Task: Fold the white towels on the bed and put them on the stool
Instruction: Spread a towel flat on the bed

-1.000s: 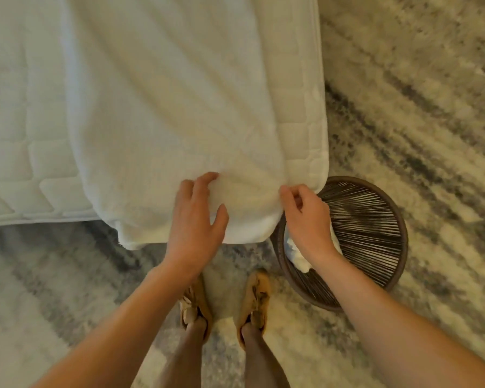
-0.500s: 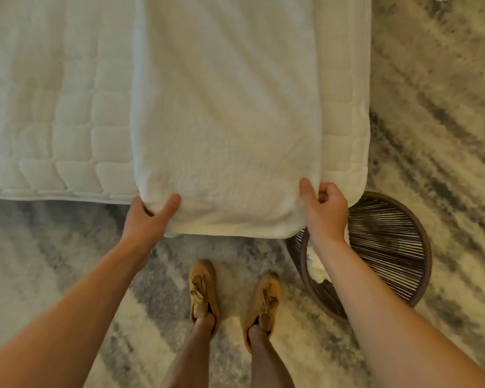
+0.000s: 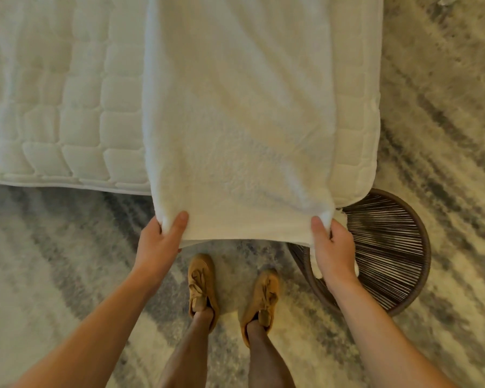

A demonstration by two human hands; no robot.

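Towel corners pinched by both hands

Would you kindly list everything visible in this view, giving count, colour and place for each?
towel: one, white, spread on the bed's right part, near edge hanging over the bed's edge
bed: one, white quilted, across the top
stool: one, dark brown woven, on the rug by the bed's near right corner
rug: one, cream and grey, covering the floor
shoes: two, tan, on the rug
left hand: one, grips the towel's near left corner
right hand: one, grips the towel's near right corner
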